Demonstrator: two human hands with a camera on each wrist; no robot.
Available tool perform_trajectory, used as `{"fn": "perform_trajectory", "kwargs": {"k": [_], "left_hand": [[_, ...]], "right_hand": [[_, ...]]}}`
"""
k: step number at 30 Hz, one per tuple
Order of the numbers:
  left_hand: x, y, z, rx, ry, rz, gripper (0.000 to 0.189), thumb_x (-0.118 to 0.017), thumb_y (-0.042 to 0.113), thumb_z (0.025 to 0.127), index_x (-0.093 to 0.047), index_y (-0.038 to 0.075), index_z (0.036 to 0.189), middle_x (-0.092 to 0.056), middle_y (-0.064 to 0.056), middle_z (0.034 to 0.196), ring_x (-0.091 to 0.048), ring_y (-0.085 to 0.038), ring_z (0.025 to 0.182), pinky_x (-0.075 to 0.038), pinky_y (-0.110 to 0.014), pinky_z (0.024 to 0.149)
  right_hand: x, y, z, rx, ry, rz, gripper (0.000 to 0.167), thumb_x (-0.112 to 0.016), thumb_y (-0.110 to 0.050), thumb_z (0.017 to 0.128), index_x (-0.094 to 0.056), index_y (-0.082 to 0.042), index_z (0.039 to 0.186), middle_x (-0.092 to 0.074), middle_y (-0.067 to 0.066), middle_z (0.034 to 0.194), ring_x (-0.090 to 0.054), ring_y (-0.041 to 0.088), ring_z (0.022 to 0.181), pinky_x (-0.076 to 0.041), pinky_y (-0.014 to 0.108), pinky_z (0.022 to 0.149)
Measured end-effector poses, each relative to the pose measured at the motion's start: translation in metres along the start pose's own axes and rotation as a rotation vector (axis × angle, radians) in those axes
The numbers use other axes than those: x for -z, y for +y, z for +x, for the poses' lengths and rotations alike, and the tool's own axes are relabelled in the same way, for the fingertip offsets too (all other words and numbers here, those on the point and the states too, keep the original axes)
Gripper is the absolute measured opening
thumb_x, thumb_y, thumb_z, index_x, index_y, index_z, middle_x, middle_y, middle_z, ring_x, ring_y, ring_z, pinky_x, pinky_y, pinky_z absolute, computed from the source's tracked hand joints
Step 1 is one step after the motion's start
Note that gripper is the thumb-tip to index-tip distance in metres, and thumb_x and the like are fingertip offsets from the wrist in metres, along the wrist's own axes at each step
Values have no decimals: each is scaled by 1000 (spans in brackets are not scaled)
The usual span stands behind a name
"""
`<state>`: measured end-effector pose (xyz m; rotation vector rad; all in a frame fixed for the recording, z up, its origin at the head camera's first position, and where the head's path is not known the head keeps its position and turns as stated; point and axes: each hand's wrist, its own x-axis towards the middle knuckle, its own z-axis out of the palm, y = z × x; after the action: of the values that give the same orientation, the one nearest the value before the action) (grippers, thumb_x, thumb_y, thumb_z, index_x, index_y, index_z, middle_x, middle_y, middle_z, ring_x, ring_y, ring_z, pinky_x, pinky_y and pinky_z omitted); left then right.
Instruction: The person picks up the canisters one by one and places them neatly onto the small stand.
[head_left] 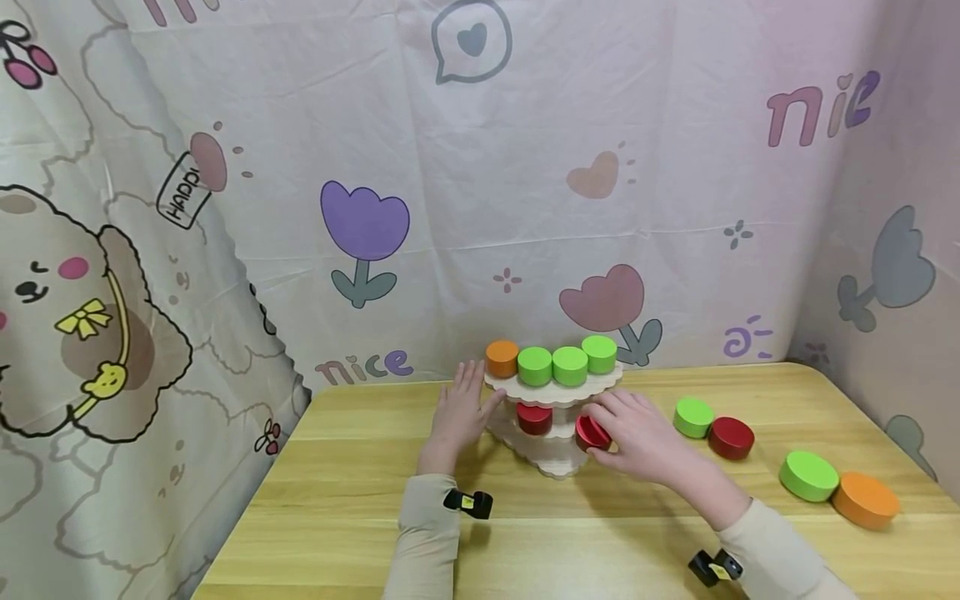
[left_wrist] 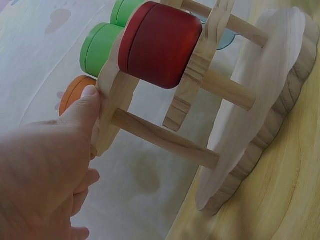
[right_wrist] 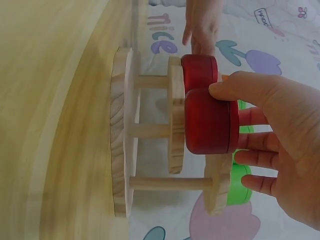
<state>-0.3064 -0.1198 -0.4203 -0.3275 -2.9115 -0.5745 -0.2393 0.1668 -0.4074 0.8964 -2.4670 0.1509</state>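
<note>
**Wooden stand [head_left: 553, 460], partly filled**

Red cylinder [right_wrist: 207, 122], pinched by right hand [head_left: 633, 433], at the middle tier [right_wrist: 176, 127]; left hand [head_left: 459, 417], fingers spread, beside the top tier [head_left: 555, 396]. Five cylinders [head_left: 535, 367] placed; four loose cylinders [head_left: 809, 477] remain on the tabletop [head_left: 337, 500].

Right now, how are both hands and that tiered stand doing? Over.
Right hand pinching red block at middle tier of stand. Left hand at top tier's edge. Second red block nearby, gap between; nothing visibly in the way.
</note>
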Motion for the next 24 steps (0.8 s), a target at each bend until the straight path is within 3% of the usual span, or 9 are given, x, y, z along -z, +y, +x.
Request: {"fn": "perform_trajectory", "kwargs": {"k": [10,24], "left_hand": [[-1,0,1,4,-3,4,78,-32,62,98,-17,14,157,-14,-9,164,-9,-30,153,-11,-60,122],[-1,0,1,-1,4,-12,78,-33,62,98,-18,14,157,-16,-10,164,-9,-30,153,-12,-60,122]], "right_hand": [[-6,-6,9,20,17,16,50,-81,-39,73,-64,-14,113,-62,2,110,-54,22,106,-48,43,90],[-10,-11,11,48,73,34,39,-80,-35,79,-67,-16,111,-64,0,111,-56,21,106,-49,41,89]]}}
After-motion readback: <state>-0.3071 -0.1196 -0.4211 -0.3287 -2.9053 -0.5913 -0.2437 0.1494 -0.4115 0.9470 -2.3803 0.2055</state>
